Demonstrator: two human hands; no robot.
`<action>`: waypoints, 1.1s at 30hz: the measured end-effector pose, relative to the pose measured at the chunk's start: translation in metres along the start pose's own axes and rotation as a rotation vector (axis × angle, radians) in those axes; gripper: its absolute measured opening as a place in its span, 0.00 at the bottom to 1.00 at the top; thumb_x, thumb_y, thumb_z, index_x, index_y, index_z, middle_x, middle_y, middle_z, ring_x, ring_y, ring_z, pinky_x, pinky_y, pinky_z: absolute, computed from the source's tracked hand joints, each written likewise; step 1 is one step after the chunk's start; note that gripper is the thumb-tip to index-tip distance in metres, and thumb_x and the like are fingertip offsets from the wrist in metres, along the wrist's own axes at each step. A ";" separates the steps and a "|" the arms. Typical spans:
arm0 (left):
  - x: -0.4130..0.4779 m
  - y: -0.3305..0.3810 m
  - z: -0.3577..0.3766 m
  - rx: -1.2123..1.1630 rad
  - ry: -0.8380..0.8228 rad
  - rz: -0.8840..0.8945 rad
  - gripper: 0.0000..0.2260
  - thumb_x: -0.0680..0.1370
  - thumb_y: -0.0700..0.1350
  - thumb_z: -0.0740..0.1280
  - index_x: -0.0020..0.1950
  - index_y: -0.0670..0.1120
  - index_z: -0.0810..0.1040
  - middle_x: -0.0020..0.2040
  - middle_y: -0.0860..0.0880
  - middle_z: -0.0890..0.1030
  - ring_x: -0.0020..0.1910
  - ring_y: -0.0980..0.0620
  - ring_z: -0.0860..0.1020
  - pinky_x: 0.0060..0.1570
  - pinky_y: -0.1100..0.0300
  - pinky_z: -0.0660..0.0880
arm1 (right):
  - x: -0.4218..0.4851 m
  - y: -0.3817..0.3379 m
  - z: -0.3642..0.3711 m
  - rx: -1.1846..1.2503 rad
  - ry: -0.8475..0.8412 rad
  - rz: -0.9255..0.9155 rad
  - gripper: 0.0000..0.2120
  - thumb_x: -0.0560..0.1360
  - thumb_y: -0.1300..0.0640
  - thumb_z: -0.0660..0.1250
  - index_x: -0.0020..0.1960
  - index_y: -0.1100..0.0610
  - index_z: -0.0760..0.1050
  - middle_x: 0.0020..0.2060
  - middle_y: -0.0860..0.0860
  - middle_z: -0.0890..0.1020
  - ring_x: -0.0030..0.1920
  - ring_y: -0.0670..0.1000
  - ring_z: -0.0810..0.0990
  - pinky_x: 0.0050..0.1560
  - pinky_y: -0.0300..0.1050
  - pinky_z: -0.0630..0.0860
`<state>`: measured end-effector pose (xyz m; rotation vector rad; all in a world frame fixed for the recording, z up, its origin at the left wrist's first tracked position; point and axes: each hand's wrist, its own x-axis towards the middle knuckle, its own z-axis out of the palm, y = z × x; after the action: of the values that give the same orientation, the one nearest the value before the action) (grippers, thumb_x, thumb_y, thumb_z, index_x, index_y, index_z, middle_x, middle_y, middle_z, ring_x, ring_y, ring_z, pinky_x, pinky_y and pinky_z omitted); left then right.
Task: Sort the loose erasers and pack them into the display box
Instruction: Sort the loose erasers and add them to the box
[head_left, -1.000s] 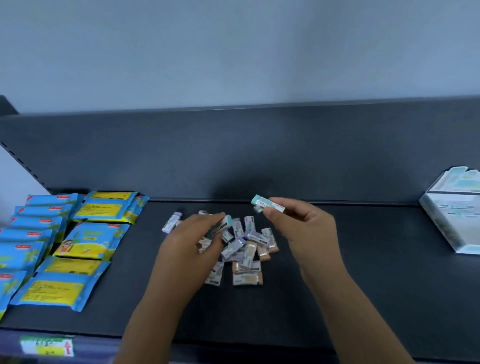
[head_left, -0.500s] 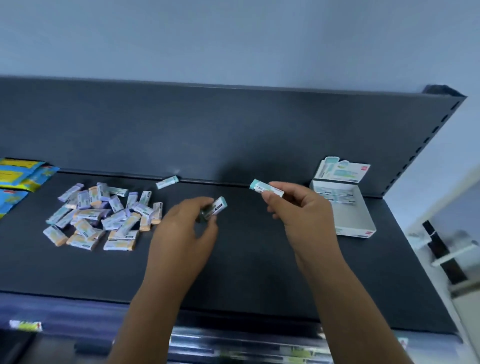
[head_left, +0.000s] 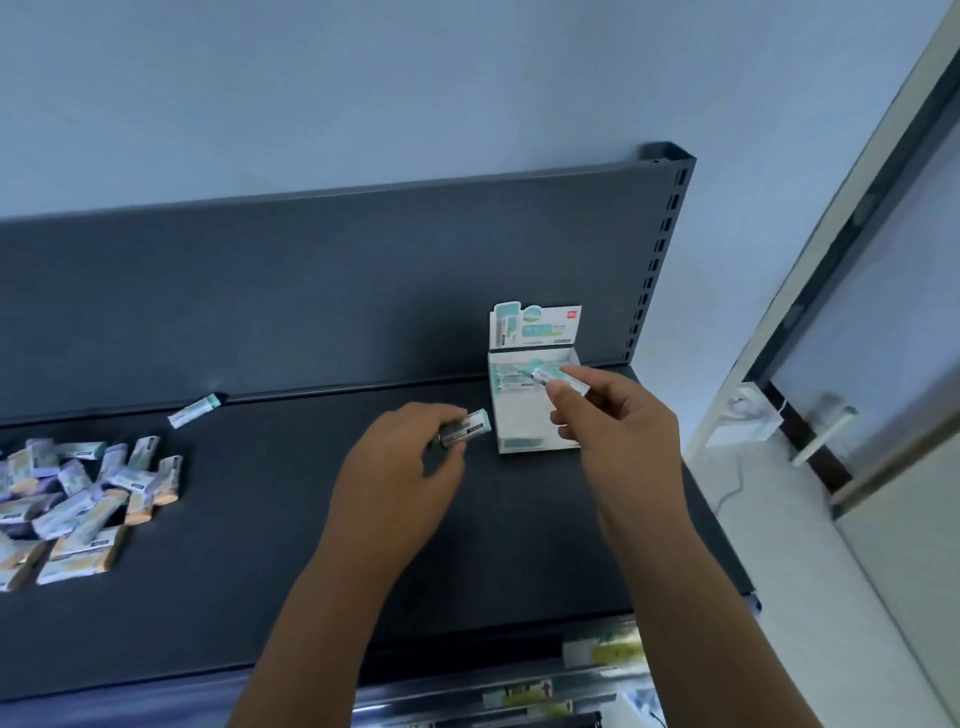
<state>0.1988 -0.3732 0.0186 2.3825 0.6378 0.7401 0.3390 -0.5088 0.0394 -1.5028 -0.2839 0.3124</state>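
The white display box (head_left: 522, 441) stands open at the right end of the dark shelf, its printed lid flap upright, with a few teal erasers lying at its back. My right hand (head_left: 618, 421) pinches a teal-tipped eraser (head_left: 550, 375) over the box's back half. Just left of the box, my left hand (head_left: 400, 467) grips another teal-tipped eraser (head_left: 470, 427) by its end. A pile of loose erasers (head_left: 78, 499) in purple, teal and orange lies at the far left. One stray teal eraser (head_left: 195, 410) rests against the back panel.
The dark shelf (head_left: 260, 545) has an upright back panel and a slotted post at its right end. Price-label strips run along the front edge below. To the right are a pale floor and a door with a handle.
The view has swung right. Both hands, each still holding an eraser, have travelled from beside the pile to the display box; the right one now hovers over its opening.
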 end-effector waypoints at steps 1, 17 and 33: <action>0.006 0.005 0.009 0.014 -0.006 0.003 0.13 0.77 0.44 0.70 0.60 0.56 0.80 0.52 0.64 0.79 0.51 0.59 0.76 0.49 0.65 0.72 | 0.007 0.000 -0.009 -0.010 0.005 -0.005 0.07 0.75 0.53 0.76 0.52 0.47 0.84 0.40 0.51 0.85 0.43 0.51 0.85 0.45 0.42 0.83; 0.126 0.029 0.126 0.862 -0.115 -0.051 0.12 0.68 0.36 0.69 0.46 0.50 0.81 0.43 0.52 0.82 0.51 0.45 0.76 0.51 0.51 0.66 | 0.117 0.017 -0.066 0.009 -0.180 0.060 0.04 0.75 0.53 0.75 0.49 0.45 0.84 0.40 0.45 0.86 0.40 0.44 0.83 0.46 0.43 0.83; 0.124 0.023 0.143 0.683 -0.052 -0.262 0.12 0.77 0.39 0.64 0.57 0.48 0.81 0.61 0.52 0.74 0.55 0.48 0.74 0.32 0.57 0.68 | 0.162 0.030 -0.064 -0.230 -0.383 -0.025 0.07 0.76 0.53 0.75 0.54 0.46 0.84 0.44 0.41 0.86 0.47 0.40 0.84 0.49 0.38 0.81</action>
<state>0.3852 -0.3706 -0.0218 2.8153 1.3172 0.3745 0.5124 -0.5066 0.0050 -1.6582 -0.6605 0.5635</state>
